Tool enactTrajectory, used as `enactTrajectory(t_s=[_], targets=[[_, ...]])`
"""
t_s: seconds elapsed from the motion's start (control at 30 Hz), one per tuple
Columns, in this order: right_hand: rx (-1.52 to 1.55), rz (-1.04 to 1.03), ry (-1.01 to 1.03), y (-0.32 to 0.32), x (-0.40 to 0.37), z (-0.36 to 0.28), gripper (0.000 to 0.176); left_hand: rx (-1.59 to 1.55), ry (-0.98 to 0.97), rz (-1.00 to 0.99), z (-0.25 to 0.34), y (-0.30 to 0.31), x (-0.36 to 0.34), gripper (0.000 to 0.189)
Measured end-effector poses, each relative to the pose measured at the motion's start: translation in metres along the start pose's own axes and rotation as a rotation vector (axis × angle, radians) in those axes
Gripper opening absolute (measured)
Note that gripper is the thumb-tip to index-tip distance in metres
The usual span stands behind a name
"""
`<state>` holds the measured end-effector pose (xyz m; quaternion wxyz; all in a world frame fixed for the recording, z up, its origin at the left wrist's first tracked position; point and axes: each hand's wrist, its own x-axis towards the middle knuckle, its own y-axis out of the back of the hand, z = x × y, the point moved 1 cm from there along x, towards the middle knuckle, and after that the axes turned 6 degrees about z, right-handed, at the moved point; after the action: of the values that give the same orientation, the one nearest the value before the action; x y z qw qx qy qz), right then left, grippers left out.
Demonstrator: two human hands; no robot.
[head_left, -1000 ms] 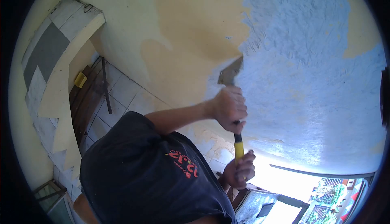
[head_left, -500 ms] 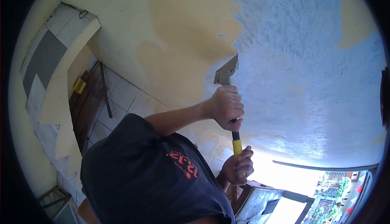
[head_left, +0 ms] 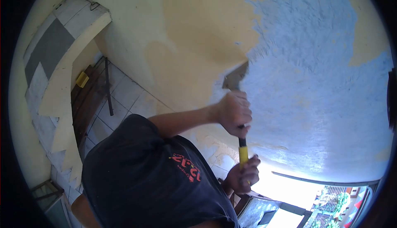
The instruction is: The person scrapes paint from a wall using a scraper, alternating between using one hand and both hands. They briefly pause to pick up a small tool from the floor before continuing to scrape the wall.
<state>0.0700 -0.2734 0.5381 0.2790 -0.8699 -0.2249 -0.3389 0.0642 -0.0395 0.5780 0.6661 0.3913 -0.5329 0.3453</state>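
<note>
Both my hands hold a long-handled scraper (head_left: 235,77) with a broad metal blade, a dark shaft and a yellow grip (head_left: 243,155). My left hand (head_left: 235,111) is closed around the dark part just behind the blade. Lower down, my right hand (head_left: 244,175) wraps the yellow grip near its end. The blade lies close to or against the wall, near the border between a beige-yellow painted area (head_left: 198,34) and a rough bluish-white area (head_left: 306,83). Exact blade contact cannot be made out.
A tiled ledge (head_left: 51,42) with a jagged edge juts out at upper left. Dark wooden planks (head_left: 91,96) and a yellow object (head_left: 82,79) lie near the tiled floor (head_left: 120,100). A bright window opening (head_left: 289,186) is at lower right; a glass-paned frame (head_left: 56,205) stands at lower left.
My view has tilted, so the wall appears shifted right and down. The scraper and both hands sit slightly lower and further right in view, still gripped the same way.
</note>
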Motion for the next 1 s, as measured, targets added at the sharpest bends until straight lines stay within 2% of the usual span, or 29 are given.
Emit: enactTrajectory(t_s=[0.03,0.07,0.17,0.23,0.27,0.37,0.43,0.5,0.53,0.57,0.63,0.7,0.77,0.8,0.9,0.93,1.0], targets=[[0.055,0.084,0.014,0.010,-0.007,0.004,0.023,-0.054,-0.005,0.042,0.004,-0.004,-0.001,0.027],[0.128,0.180,0.034,-0.022,0.006,0.006,0.030,-0.039,0.017,0.047,0.003,-0.005,-0.001,0.026],[0.068,0.078,-0.086,-0.024,0.014,0.018,0.028,0.059,-0.019,-0.007,-0.015,0.005,-0.003,0.027],[-0.115,0.016,-0.007,-0.020,0.014,-0.002,0.024,0.034,-0.021,0.016,-0.009,0.002,-0.001,0.027],[-0.021,0.091,0.025,-0.017,0.009,-0.002,0.023,0.003,-0.008,0.022,-0.002,-0.001,-0.002,0.026],[0.182,0.068,-0.018,-0.025,0.014,0.022,0.023,-0.015,0.012,0.045,-0.007,-0.002,0.000,0.027],[0.148,0.018,-0.070,-0.022,0.019,0.013,0.024,0.040,-0.023,0.032,-0.013,0.003,-0.001,0.028],[-0.116,-0.033,0.017,-0.008,0.008,-0.008,0.024,-0.009,-0.010,0.038,-0.003,-0.001,-0.001,0.028],[-0.131,0.056,0.026,0.008,-0.004,-0.006,0.030,-0.070,-0.004,0.055,0.000,-0.003,0.000,0.028],[-0.130,0.057,0.031,-0.003,0.000,0.004,0.030,-0.072,-0.009,0.056,-0.006,-0.001,0.000,0.028],[0.140,0.088,0.005,-0.033,0.010,0.020,0.024,-0.007,-0.023,0.056,-0.014,0.002,-0.003,0.028],[0.043,0.036,-0.076,-0.020,0.009,0.009,0.024,0.013,-0.003,0.006,-0.009,0.001,-0.005,0.028],[-0.163,0.083,0.022,-0.019,0.009,-0.006,0.027,-0.040,-0.023,0.006,-0.003,-0.004,-0.004,0.027],[-0.116,0.143,-0.002,-0.004,0.001,-0.006,0.026,-0.037,-0.032,0.007,-0.004,-0.005,-0.004,0.027],[0.032,0.200,0.047,-0.032,0.014,0.016,0.027,-0.032,0.011,0.051,-0.004,-0.011,-0.006,0.026],[-0.028,0.168,-0.027,-0.021,0.012,0.013,0.027,-0.020,-0.003,0.033,-0.007,-0.010,-0.006,0.026],[-0.072,0.134,-0.016,-0.011,0.010,0.000,0.027,-0.004,-0.019,-0.008,-0.004,-0.008,-0.006,0.027]])
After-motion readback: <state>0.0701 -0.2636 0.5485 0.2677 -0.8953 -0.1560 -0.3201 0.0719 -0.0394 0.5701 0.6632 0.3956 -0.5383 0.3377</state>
